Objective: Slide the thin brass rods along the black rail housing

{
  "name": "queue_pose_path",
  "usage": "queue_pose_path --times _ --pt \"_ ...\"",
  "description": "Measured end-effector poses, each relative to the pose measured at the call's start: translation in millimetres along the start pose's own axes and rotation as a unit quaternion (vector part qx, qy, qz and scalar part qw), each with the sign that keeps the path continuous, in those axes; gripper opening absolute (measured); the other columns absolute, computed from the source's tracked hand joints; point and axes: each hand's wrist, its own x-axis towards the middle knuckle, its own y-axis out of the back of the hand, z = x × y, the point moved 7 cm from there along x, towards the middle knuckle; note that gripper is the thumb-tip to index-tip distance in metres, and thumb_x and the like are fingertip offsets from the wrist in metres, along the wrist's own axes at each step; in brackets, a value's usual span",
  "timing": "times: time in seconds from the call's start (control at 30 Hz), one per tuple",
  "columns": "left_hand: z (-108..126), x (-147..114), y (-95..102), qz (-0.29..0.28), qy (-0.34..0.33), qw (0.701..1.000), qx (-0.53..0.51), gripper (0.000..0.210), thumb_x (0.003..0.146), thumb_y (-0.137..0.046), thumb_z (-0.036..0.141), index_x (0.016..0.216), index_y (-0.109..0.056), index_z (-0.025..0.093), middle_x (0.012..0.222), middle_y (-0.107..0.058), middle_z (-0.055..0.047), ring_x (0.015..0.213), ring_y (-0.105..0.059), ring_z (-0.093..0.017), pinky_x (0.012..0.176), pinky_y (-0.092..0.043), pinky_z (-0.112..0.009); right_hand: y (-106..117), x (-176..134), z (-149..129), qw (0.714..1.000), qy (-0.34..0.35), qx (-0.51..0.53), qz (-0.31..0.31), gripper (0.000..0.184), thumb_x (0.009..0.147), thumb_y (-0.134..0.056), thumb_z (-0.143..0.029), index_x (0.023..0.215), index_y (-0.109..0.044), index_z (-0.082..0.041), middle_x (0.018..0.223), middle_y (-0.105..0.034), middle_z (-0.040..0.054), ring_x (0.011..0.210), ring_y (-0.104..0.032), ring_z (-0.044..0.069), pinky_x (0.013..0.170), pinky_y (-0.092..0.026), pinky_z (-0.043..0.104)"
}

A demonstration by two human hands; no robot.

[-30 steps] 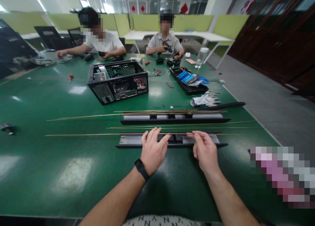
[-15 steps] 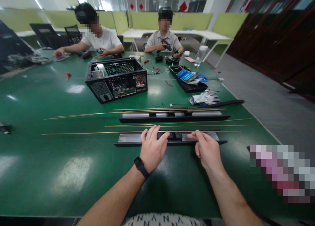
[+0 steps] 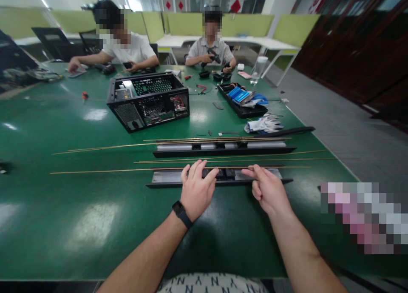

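Observation:
My left hand (image 3: 198,186), with a dark watch on its wrist, lies over the nearer metal rail (image 3: 165,177). Its fingers are spread across the rail's far edge and a long thin brass rod (image 3: 102,171). At the rail's right part is my right hand (image 3: 269,187), thumb and index finger closed at the same rod, the other fingers curled in. The exact contact at those fingertips is too small to make out. Between my hands, black blocks (image 3: 228,173) sit in the rail's channel. A second rail (image 3: 172,147) lies parallel behind, with more thin rods (image 3: 105,148) across it.
Beyond the rails stand an open black computer case (image 3: 148,110) and a black tray (image 3: 245,110) holding blue items. White work gloves (image 3: 264,123) lie beside a dark strip (image 3: 287,132). Two people sit across the green table (image 3: 63,225), their hands on other items.
The view has shifted slightly, so the table things sit a little higher and further left. My right index finger has moved slightly against the rod; my left hand stays in place.

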Motion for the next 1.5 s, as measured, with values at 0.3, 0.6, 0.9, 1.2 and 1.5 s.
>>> queue_pose_path --times 0.3,0.6,0.9,1.2,1.5 --pt "-1 -1 -1.7 -0.005 0.005 1.0 0.001 0.029 0.096 -0.053 0.029 0.122 -0.065 0.036 0.143 -0.054 -0.008 0.14 -0.04 -0.027 0.115 -0.023 -0.054 1 1 0 1.0 -0.002 0.024 -0.004 0.029 0.081 -0.075 -0.041 0.085 -0.064 -0.015 0.099 -0.077 0.014 0.028 -0.034 0.001 0.023 -0.024 0.016" --pt "-1 -1 -1.3 -0.006 0.002 1.0 0.0 0.03 0.096 -0.053 0.028 0.122 -0.065 0.035 0.147 -0.05 -0.009 0.143 -0.038 -0.027 0.116 -0.023 -0.055 11 6 -2 0.999 0.006 0.033 0.027 0.027 0.078 -0.076 -0.039 0.084 -0.064 -0.015 0.09 -0.077 0.0107 0.028 -0.035 0.002 0.023 -0.025 0.017" --pt "-1 -1 -0.5 0.002 0.004 1.0 -0.004 0.03 0.094 -0.055 0.026 0.122 -0.065 0.035 0.146 -0.051 -0.009 0.142 -0.039 -0.028 0.115 -0.023 -0.055 5 4 -1 1.0 -0.009 0.019 0.012 0.03 0.077 -0.078 -0.04 0.085 -0.065 -0.014 0.077 -0.074 0.0083 0.027 -0.035 0.003 0.023 -0.024 0.017" --pt "-1 -1 -0.7 0.004 0.002 1.0 -0.006 0.03 0.094 -0.055 0.027 0.121 -0.066 0.035 0.144 -0.053 -0.008 0.14 -0.041 -0.028 0.115 -0.023 -0.054 2 5 1 0.999 -0.006 0.044 0.003 0.03 0.079 -0.075 -0.042 0.087 -0.064 -0.016 0.06 -0.065 -0.0001 0.027 -0.034 0.004 0.022 -0.022 0.016" --pt "-2 -1 -1.5 0.0 0.003 1.0 -0.003 0.029 0.096 -0.053 0.028 0.121 -0.065 0.035 0.146 -0.052 -0.008 0.142 -0.039 -0.027 0.115 -0.022 -0.055 -2 7 2 0.999 -0.003 0.034 -0.012 0.032 0.076 -0.078 -0.041 0.087 -0.065 -0.015 0.059 -0.063 -0.0002 0.027 -0.035 0.004 0.023 -0.022 0.016"
